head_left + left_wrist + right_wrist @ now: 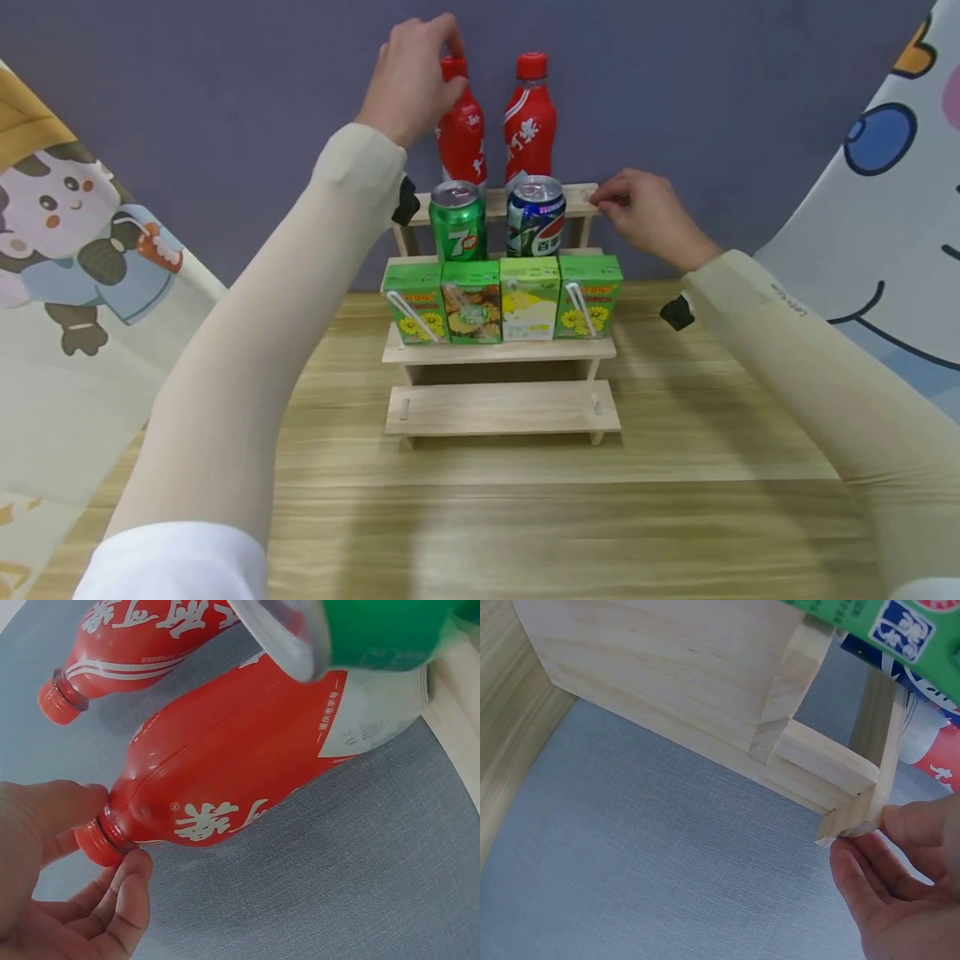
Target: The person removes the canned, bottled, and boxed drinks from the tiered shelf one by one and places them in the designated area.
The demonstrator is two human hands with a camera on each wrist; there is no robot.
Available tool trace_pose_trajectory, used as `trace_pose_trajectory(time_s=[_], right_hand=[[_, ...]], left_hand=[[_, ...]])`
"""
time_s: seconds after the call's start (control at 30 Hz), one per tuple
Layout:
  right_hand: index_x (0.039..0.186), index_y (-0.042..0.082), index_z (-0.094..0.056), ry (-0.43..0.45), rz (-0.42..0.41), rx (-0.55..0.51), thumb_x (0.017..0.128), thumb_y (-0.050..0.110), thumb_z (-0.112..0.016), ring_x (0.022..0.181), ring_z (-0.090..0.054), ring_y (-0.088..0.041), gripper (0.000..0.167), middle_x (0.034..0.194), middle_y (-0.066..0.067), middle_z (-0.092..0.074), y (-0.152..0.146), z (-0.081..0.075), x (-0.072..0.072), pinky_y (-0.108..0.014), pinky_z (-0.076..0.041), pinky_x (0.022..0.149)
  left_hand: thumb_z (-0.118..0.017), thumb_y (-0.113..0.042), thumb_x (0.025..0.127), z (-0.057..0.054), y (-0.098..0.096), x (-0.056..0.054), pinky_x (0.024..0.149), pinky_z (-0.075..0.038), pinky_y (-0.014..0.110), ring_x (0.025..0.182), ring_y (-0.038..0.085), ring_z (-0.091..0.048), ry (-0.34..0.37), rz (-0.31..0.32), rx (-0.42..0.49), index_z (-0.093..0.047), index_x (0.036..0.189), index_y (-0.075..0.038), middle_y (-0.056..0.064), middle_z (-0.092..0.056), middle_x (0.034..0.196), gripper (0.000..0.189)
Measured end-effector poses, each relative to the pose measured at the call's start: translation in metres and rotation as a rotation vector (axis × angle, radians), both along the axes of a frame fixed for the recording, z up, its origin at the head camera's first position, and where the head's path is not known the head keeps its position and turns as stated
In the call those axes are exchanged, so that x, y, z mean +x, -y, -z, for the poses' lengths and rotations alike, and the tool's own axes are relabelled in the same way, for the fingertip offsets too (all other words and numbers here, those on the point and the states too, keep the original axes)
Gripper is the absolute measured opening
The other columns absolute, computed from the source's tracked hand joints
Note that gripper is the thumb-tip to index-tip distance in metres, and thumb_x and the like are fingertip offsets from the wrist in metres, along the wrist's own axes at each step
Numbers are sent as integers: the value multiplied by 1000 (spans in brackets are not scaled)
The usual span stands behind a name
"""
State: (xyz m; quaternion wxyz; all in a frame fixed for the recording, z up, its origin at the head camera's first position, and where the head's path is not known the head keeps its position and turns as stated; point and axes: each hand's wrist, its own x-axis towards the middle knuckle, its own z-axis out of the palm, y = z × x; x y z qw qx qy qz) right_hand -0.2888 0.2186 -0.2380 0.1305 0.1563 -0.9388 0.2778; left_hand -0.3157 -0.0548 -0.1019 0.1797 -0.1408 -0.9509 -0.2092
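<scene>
On the top step of a wooden tiered shelf (pixel 495 408) stand two red soda bottles. My left hand (pixel 414 79) holds the left bottle (pixel 461 137) by its neck and red cap, thumb on one side and fingers on the other, as the left wrist view shows (pixel 75 877). The other bottle (pixel 530 125) stands upright to its right. With thumb and fingertips, my right hand (pixel 648 212) pinches the right end of the top board (pixel 855 814). In front of the bottles are a green 7up can (pixel 457 221) and a blue Pepsi can (pixel 536 218).
Several green juice boxes (pixel 530 300) with straws stand in a row below the cans. The lowest step (pixel 498 408) shows bare wood. Behind the shelf rises a grey-blue wall (pixel 262 125); cartoon-printed cloths (pixel 112 400) flank the wood-grain table (pixel 525 533).
</scene>
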Motion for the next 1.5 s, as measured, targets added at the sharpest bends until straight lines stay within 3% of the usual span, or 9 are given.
trace_pose_trajectory(time_s=[0.37, 0.67, 1.03, 1.23, 1.5], right_hand=[[117, 0, -64, 15, 9, -9, 97, 7, -50, 107, -54, -30, 26, 116, -14, -54, 0, 0, 1, -45, -45, 88], [117, -1, -64, 5, -6, -15, 97, 7, -50, 106, -54, -31, 25, 116, -15, -54, 1, 2, 0, -46, -45, 88], [114, -3, -64, -19, -4, -12, 96, 5, -51, 106, -53, -33, 24, 115, -17, -54, -8, 4, -3, -47, -44, 90], [116, -3, -63, -4, 20, -17, 97, 6, -50, 107, -52, -34, 25, 116, -17, -53, -14, 5, -2, -48, -43, 90], [118, -1, -63, 3, 29, 7, 98, 7, -49, 108, -52, -33, 26, 118, -16, -53, -19, 6, -2, -49, -44, 89]], left_hand=[[-51, -24, 96, 2, -2, 2, 99, -38, 27, 125, 17, -44, 7, 33, 41, -43, 134, -16, 5, -45, 136, 40], [-53, -27, 95, 4, -2, 5, 99, -36, 26, 125, 15, -42, -16, 16, 41, -45, 130, -18, 5, -44, 132, 37], [-50, -26, 96, 13, -1, 7, 96, -40, 24, 120, 15, -44, -108, -10, -34, -43, 131, -13, 7, -45, 128, 38], [-49, -25, 97, 14, 15, 8, 97, -39, 25, 122, 15, -41, -139, -36, -3, -45, 130, -12, 7, -45, 127, 36], [-49, -26, 96, 12, 55, 17, 99, -37, 27, 125, 16, -41, -128, -115, 40, -44, 132, -12, 7, -43, 132, 39]])
